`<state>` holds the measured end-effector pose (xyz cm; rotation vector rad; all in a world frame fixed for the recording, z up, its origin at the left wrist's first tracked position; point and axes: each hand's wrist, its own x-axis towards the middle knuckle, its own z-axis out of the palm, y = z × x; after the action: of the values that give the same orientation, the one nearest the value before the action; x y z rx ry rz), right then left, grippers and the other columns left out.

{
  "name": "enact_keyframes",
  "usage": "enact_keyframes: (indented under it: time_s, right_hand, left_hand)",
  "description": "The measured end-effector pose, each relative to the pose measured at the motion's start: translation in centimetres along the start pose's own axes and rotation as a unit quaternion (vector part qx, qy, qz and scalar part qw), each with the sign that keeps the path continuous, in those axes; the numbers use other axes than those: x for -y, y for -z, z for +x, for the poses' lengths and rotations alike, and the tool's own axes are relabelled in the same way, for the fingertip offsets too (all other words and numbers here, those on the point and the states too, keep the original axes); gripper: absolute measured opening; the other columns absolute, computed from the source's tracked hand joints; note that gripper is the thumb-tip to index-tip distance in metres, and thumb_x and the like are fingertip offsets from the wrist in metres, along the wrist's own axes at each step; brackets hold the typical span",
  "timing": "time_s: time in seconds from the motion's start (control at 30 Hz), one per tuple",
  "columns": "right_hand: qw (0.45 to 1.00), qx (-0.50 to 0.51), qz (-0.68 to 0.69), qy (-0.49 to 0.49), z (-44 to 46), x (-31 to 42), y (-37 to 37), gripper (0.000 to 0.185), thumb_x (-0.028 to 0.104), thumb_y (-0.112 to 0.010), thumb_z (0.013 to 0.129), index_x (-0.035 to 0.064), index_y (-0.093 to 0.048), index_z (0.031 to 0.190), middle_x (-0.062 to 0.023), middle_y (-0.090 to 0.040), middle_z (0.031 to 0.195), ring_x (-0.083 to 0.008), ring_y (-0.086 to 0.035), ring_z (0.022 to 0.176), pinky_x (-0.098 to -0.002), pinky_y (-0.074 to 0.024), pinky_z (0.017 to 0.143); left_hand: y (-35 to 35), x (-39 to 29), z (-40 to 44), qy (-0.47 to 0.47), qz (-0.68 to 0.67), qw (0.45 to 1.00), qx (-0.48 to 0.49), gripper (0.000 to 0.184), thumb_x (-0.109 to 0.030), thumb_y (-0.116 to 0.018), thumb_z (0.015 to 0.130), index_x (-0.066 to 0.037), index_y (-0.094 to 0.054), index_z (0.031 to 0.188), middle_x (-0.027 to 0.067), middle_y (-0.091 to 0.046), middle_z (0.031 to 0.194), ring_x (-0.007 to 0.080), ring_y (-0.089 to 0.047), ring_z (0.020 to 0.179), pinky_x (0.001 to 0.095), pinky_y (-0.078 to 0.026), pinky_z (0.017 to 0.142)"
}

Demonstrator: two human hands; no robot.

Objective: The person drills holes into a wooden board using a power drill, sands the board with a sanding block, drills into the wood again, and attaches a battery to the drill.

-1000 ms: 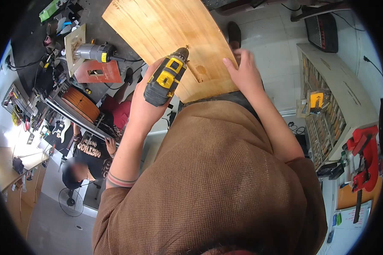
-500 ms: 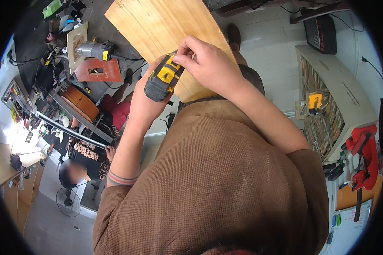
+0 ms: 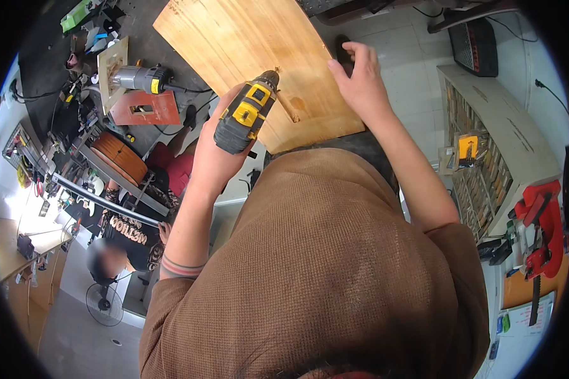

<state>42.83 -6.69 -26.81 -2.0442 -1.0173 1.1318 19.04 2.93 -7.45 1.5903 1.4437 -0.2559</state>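
Observation:
My left hand is wrapped around a yellow and black cordless drill. The drill's chuck points at a pale wooden board, close to some small shavings on it; whether the bit touches the wood cannot be made out. A narrow groove and a darker round patch show on the board nearer to my body. Beside the board's right edge, my right hand has its thumb and fingers apart and holds nothing. Its thumb is close to the edge.
A corded router on a square plate lies on the dark bench at left, by a red slotted plate. An orange cable reel and another person are further left. A cabinet and red clamp stand right.
My right hand has left the front of the drill and moved right, past the board's edge, with its fingers opened. The drill has stayed almost still in my left hand.

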Motion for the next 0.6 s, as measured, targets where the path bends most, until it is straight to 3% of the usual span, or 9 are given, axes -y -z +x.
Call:
enact_keyframes:
  time_s: [0.03,0.07,0.17,0.27,0.37,0.6]
  right_hand:
    - [0.998,0.027,0.029,-0.042,-0.2,-0.7,-0.1,0.047,0.041,-0.07,0.109,0.0028,-0.064,0.137,-0.0233,-0.066,0.14,-0.04,-0.065,0.133,-0.0511,-0.0559,0.106]
    - [0.983,0.123,0.053,-0.128,-0.5,-1.5,0.3,0.061,0.053,-0.065,0.111,0.0001,-0.064,0.14,-0.0244,-0.07,0.139,-0.0431,-0.069,0.13,-0.051,-0.0556,0.11]
    - [0.962,0.227,0.022,-0.148,-0.6,-4.0,-0.6,0.071,0.062,-0.061,0.11,-0.0027,-0.065,0.139,-0.0279,-0.075,0.134,-0.0453,-0.073,0.124,-0.0511,-0.0558,0.109]
    - [0.956,0.24,0.0,-0.168,-0.5,-3.5,-0.4,0.077,0.066,-0.061,0.108,-0.0043,-0.066,0.138,-0.0304,-0.077,0.128,-0.0456,-0.073,0.125,-0.0496,-0.0562,0.108]
    - [0.957,0.229,0.071,-0.164,-1.1,-4.5,-1.4,0.078,0.068,-0.063,0.107,-0.0039,-0.068,0.137,-0.0325,-0.076,0.132,-0.0459,-0.072,0.128,-0.0486,-0.0564,0.108]
    - [0.958,0.208,0.088,-0.178,-1.5,-3.6,-1.2,0.078,0.069,-0.064,0.106,-0.003,-0.07,0.135,-0.0313,-0.077,0.129,-0.0446,-0.074,0.126,-0.0485,-0.0567,0.108]
  left_hand:
    - [-0.1,0.1,0.0,-0.009,-0.002,1.0,-0.003,0.067,-0.001,-0.08,0.095,-0.008,-0.057,0.157,0.0207,-0.074,0.142,0.0389,-0.072,0.133,0.0404,-0.056,0.111]
    - [-0.2,0.2,0.0,-0.013,-0.003,1.0,-0.007,0.067,-0.001,-0.08,0.095,-0.008,-0.057,0.157,0.0205,-0.074,0.142,0.0388,-0.072,0.133,0.0404,-0.056,0.111]
    - [-0.4,0.4,0.1,-0.017,-0.004,1.0,-0.014,0.066,-0.001,-0.08,0.096,-0.008,-0.057,0.157,0.02,-0.074,0.142,0.0386,-0.072,0.133,0.0405,-0.056,0.111]
    - [-0.4,0.3,0.0,-0.011,0.002,1.0,-0.012,0.066,-0.001,-0.08,0.095,-0.008,-0.057,0.157,0.0198,-0.074,0.141,0.0389,-0.073,0.132,0.0409,-0.056,0.11]
    - [-0.4,0.3,0.1,-0.009,0.007,1.0,-0.01,0.066,-0.002,-0.08,0.095,-0.008,-0.057,0.157,0.0196,-0.074,0.141,0.0392,-0.073,0.131,0.0412,-0.057,0.11]
    - [-0.4,0.2,0.3,0.005,0.01,1.0,-0.003,0.066,-0.001,-0.08,0.094,-0.008,-0.058,0.156,0.0189,-0.074,0.141,0.0389,-0.073,0.129,0.041,-0.057,0.11]
